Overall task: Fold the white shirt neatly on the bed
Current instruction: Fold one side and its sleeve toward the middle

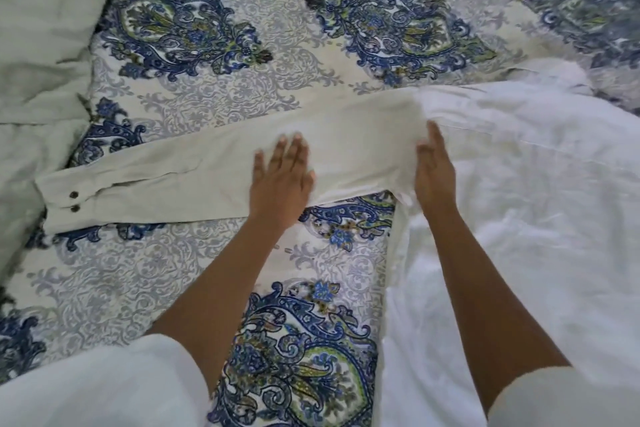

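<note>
The white shirt lies spread over the right half of the bed. One long sleeve stretches out flat to the left, and its cuff shows two dark buttons. My left hand rests palm down on the sleeve, fingers apart and slightly blurred. Near the armpit seam, where the sleeve joins the body, my right hand lies flat with its fingers straight. Neither hand grips the cloth.
The bed wears a cover printed with blue and green paisley medallions. A pale green pillow or duvet is bunched along the left edge, close to the cuff.
</note>
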Demonstrator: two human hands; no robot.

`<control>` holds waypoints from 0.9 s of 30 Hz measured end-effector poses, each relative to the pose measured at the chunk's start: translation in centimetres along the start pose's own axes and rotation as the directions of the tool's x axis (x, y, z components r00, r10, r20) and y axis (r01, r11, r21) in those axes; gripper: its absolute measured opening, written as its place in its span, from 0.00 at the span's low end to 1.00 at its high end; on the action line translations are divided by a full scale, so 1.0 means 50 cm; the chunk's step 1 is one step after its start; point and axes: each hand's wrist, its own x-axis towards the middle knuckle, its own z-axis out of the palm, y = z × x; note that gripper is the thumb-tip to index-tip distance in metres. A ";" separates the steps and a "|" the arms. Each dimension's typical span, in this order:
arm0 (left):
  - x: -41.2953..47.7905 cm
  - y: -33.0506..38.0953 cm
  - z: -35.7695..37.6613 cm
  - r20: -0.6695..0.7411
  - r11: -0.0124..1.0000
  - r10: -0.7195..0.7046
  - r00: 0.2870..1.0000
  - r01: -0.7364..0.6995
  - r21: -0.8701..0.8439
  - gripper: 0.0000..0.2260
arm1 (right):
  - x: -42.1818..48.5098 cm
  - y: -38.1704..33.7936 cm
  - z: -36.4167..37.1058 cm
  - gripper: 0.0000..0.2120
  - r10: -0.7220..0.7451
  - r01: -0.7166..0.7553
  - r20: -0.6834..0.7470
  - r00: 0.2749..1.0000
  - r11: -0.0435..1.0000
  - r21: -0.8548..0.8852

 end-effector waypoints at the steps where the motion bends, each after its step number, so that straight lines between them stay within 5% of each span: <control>1: -0.010 0.006 -0.009 -0.003 0.998 -0.055 0.998 0.055 -0.022 0.24 | -0.018 -0.001 -0.025 0.19 0.045 -0.041 -0.075 0.996 0.998 0.055; 3: -0.041 0.046 -0.033 -0.080 0.990 -0.056 0.995 0.045 -0.133 0.23 | -0.071 0.006 -0.059 0.17 0.098 -0.099 -0.172 0.980 0.995 0.006; 5: -0.074 0.118 -0.047 -0.214 0.947 0.076 0.974 -0.138 -0.290 0.18 | -0.133 0.027 -0.074 0.14 0.150 -0.165 -0.215 0.965 0.985 -0.056; 7: -0.091 0.193 -0.039 -0.210 0.876 0.017 0.977 -0.116 -0.468 0.14 | -0.188 0.049 -0.076 0.13 0.212 -0.220 -0.181 0.960 0.975 -0.026; 10: -0.067 0.275 -0.044 0.246 0.570 -0.240 0.939 0.341 -0.747 0.14 | -0.229 0.082 -0.077 0.12 0.303 -0.290 -0.111 0.946 0.950 0.119; 11: -0.059 0.291 -0.038 0.321 0.477 -0.262 0.910 0.412 -0.776 0.14 | -0.232 0.094 -0.085 0.12 0.356 -0.328 -0.098 0.929 0.918 0.225; 14: -0.051 0.308 -0.035 0.338 0.413 -0.273 0.901 0.427 -0.805 0.19 | -0.227 0.117 -0.115 0.12 0.439 -0.382 -0.081 0.895 0.847 0.371; 19: -0.048 0.287 -0.036 0.493 -0.013 -0.262 0.830 0.508 -0.861 0.11 | -0.204 0.111 -0.131 0.11 0.242 -0.247 -0.107 0.964 0.969 -0.029; 24: -0.053 0.288 -0.039 0.490 -0.049 -0.212 0.846 0.491 -0.869 0.03 | -0.168 0.107 -0.107 0.10 0.108 -0.102 -0.008 0.994 0.915 -0.391; 27: -0.038 0.295 -0.043 0.522 -0.015 -0.275 0.807 0.540 -0.842 0.05 | -0.144 0.106 -0.114 0.06 0.136 -0.126 -0.004 0.991 0.902 -0.413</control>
